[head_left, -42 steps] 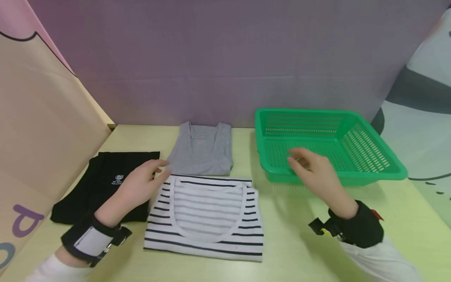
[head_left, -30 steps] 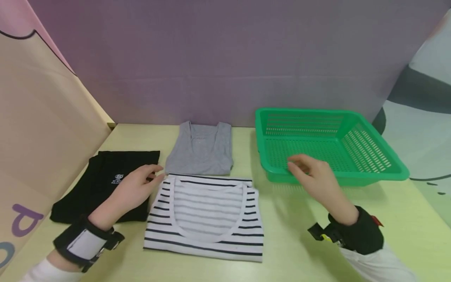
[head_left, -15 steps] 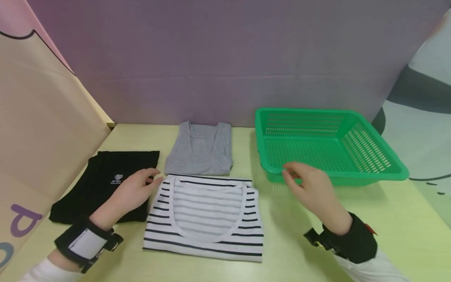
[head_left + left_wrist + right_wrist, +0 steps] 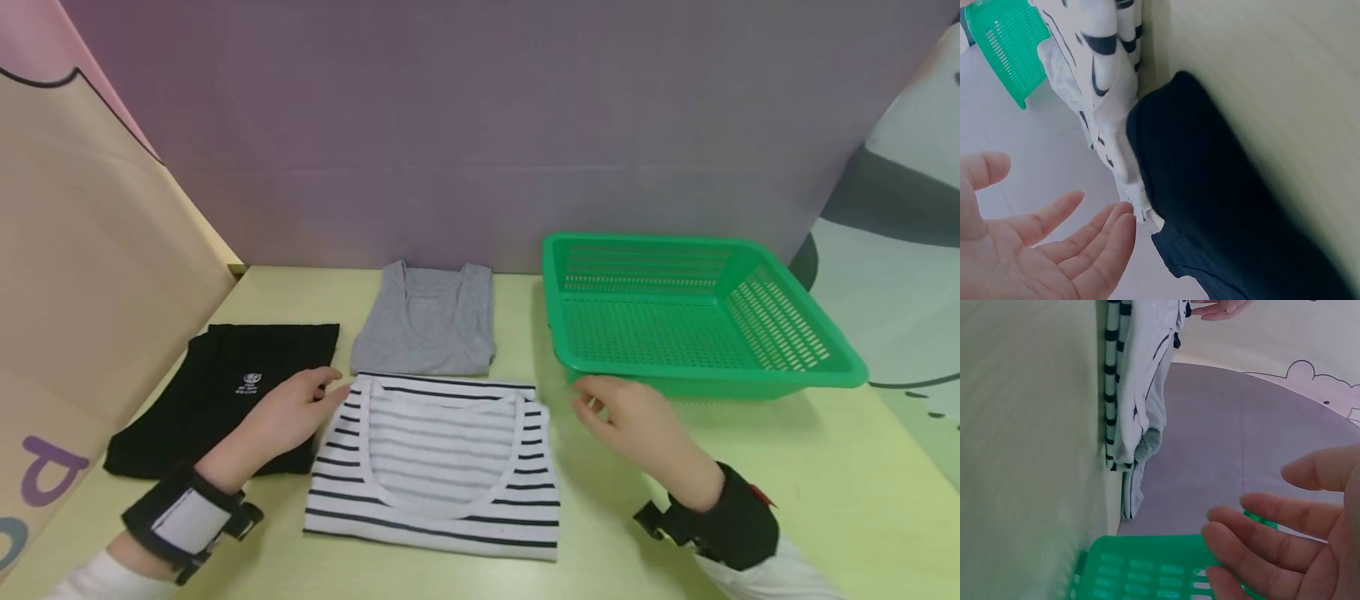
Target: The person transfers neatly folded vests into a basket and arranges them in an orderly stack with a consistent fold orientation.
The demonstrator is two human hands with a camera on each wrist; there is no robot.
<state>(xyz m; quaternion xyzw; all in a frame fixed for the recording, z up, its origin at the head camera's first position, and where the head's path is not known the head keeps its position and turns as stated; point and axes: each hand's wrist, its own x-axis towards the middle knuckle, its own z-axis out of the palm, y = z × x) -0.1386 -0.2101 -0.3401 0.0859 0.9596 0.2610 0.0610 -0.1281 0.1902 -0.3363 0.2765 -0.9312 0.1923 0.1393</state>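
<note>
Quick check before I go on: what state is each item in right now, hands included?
Striped top: folded, laid flat, neckline showing
Gray top: folded, laid flat
Black garment: folded, white print facing up
Basket: upright, mouth up
Left hand: relaxed, holding nothing
Right hand: relaxed, holding nothing
Left wristband: strapped on
Right wristband: strapped on

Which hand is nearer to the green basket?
Right. The right hand is by the near left corner of the green basket; the left hand is farther left, by the black garment.
</note>
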